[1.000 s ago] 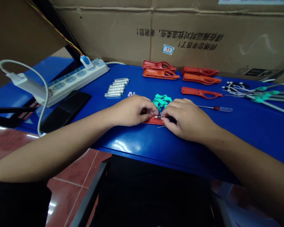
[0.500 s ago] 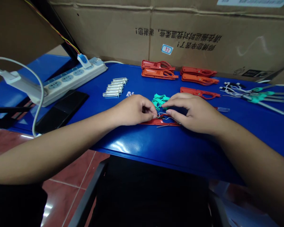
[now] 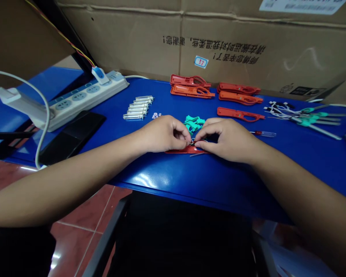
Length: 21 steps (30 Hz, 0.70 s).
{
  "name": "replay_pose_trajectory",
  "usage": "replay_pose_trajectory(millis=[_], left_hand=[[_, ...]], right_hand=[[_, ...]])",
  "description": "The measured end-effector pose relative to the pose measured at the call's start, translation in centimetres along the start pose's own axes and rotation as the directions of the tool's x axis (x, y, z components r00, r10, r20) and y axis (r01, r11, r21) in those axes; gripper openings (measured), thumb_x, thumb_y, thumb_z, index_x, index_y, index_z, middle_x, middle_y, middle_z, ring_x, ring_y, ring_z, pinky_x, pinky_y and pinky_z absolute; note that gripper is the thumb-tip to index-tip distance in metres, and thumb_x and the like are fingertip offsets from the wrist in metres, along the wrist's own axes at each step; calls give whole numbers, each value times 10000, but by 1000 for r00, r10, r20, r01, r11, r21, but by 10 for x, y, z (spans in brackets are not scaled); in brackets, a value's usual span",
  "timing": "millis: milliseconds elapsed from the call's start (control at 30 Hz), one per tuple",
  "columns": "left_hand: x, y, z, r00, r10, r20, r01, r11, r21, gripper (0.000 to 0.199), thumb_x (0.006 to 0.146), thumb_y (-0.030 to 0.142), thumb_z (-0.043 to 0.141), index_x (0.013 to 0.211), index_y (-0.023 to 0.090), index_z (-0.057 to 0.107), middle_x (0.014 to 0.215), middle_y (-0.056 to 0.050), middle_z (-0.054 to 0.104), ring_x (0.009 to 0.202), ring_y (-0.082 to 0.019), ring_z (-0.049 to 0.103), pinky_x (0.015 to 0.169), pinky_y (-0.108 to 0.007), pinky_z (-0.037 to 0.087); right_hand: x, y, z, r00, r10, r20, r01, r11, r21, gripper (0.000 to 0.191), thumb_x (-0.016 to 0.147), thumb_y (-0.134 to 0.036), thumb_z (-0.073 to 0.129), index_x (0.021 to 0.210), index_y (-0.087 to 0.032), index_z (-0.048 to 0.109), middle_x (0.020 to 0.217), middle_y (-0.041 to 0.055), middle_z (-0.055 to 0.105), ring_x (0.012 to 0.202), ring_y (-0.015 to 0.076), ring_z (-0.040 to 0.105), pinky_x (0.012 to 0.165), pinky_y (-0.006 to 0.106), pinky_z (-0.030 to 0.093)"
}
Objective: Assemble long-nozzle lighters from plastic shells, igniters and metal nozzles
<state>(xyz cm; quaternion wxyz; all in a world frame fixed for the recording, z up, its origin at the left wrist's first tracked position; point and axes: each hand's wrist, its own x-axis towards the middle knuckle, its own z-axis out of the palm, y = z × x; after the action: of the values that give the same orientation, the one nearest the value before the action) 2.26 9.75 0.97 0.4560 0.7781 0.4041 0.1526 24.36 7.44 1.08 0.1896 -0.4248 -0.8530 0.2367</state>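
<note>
White wire (image 3: 192,141) shows between the left hand (image 3: 163,134) and right hand (image 3: 232,139), each with thumb and forefinger drawn close; whether either grips it, I cannot tell. Beneath, a red casing (image 3: 175,150) lies on the blue table (image 3: 155,169), green pieces (image 3: 193,124) just beyond, an orange casing (image 3: 240,97) farther back.

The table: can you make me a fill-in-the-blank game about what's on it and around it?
1. The table is the colour ____.
2. The left hand and the right hand are at a plastic piece coloured ____.
3. The screwdriver lies nearer to the person's ____ hand.
4. The big box at the back is made of ____.

Missing words: blue; red; right; cardboard.
</note>
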Motion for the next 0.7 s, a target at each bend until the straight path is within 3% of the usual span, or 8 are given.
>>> replay_pose_trajectory(millis=[167, 400, 700], left_hand=[[-1, 1, 3, 998, 63, -5, -63, 996, 57, 147, 741, 198, 686, 842, 164, 787, 691, 15, 709, 577, -82, 603, 543, -169, 444], [-5, 0, 8, 990, 130, -50, -121, 982, 147, 104, 762, 210, 696, 816, 174, 778, 734, 5, 711, 600, -87, 618, 566, -183, 458], [-8, 2, 9, 974, 215, -74, -194, 955, 225, 85, 788, 178, 685, 813, 164, 765, 768, -4, 685, 657, -93, 627, 617, -206, 463]], right_hand=[[0, -2, 0, 999, 41, 6, -41, 999, 3, 65, 802, -251, 716, 845, -206, 738, 816, 12, 660, 762, 156, 603, 693, 281, 443], [-11, -2, -12, 994, -56, 94, 72, 982, -174, 113, 871, -264, 645, 908, -234, 748, 896, 45, 650, 902, 209, 587, 806, 346, 424], [-10, -13, 4, 991, 110, 76, -95, 980, -174, 120, 862, -210, 585, 807, -196, 692, 843, 52, 590, 844, 209, 527, 751, 346, 406]])
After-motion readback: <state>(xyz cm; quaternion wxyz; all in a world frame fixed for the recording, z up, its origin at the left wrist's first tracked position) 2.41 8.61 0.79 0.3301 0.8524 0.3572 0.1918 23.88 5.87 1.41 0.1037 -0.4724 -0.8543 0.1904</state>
